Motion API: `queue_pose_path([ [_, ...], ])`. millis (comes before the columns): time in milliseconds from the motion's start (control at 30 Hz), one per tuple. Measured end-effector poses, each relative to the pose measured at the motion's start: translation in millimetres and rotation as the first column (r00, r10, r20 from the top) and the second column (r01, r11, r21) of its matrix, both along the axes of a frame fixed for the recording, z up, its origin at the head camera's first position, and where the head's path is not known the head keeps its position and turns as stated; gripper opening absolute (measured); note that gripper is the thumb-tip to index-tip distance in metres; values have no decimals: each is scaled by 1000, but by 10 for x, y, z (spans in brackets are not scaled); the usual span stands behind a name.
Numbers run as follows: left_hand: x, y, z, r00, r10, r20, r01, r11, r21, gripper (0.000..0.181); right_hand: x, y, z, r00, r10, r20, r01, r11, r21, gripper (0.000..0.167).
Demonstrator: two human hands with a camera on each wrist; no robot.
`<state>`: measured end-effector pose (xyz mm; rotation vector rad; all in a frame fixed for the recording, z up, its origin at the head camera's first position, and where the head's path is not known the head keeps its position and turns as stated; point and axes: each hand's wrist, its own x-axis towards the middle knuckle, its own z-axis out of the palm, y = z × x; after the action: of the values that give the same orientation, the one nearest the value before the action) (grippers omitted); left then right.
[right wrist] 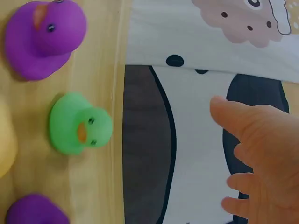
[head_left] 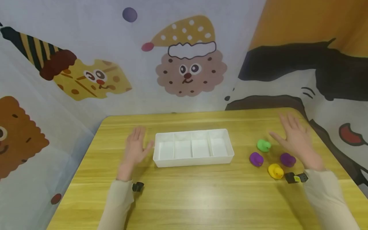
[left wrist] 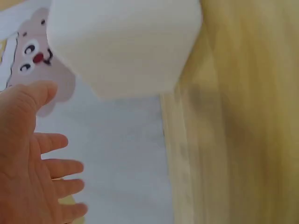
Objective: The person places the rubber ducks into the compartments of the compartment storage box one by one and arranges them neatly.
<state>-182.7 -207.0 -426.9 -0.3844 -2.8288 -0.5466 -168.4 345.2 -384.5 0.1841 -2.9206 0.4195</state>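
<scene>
Left hand [head_left: 134, 147]: fingers straight, thumb out to the side, holds nothing. Right hand [head_left: 296, 138]: same, fingers extended, thumb spread wide toward the left, holds nothing. Both look raised off the table rather than resting on it.

Key relation: the white tray [head_left: 194, 161] lies just right of the left hand, its short left end facing that thumb. Left wrist view shows a gap between thumb and tray, so no contact. Tray's long axis runs left-right, four compartments in a row along it. Left hand is clearly nearer to it; right hand is well apart, past the ducks.

Ducks sit in a loose group between tray and right hand, on the near-left side of that hand. Green duck [head_left: 263, 145] is farthest back, left purple duck [head_left: 256, 159] closest to the tray, yellow duck [head_left: 275, 171] nearest the person, right purple duck [head_left: 287, 159] just below the right hand in the head view. Right wrist view shows the fingers off the green one. All four ducks are apart from each other and outside the tray.

Surface: flat wood-grain table [head_left: 198, 195], tray and ducks straight on it. Pale cartoon backdrop [head_left: 141, 105] stands behind the far edge. Beige sleeves [head_left: 325, 191] on both arms, small black camera [head_left: 138, 187] at the left wrist.
</scene>
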Motion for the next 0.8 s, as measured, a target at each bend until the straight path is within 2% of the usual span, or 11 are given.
queue_pose_path([
  [100,66,87,-38,994,-98,-37,101,993,67,67,122,103,-56,999,28,-45,-30,998,-49,78],
  [233,144,175,-94,985,-170,-29,172,978,118,65,309,236,-143,996,37,-80,-47,991,-123,73],
  [333,194,208,-128,982,-190,3,187,969,158,65,421,301,-198,1000,5,-13,-7,988,-154,71],
  [433,228,215,-164,979,-198,36,188,963,194,64,483,340,-270,998,-20,60,28,991,-129,67],
  [533,244,212,-199,975,-213,59,193,951,243,61,530,373,-359,994,-15,104,27,993,-119,63],
  [667,245,207,-236,966,-249,75,210,917,340,57,592,420,-476,996,20,87,-8,991,-136,57],
  [800,236,211,-255,957,-280,83,222,883,414,55,625,461,-572,998,57,36,-51,990,-130,50],
])
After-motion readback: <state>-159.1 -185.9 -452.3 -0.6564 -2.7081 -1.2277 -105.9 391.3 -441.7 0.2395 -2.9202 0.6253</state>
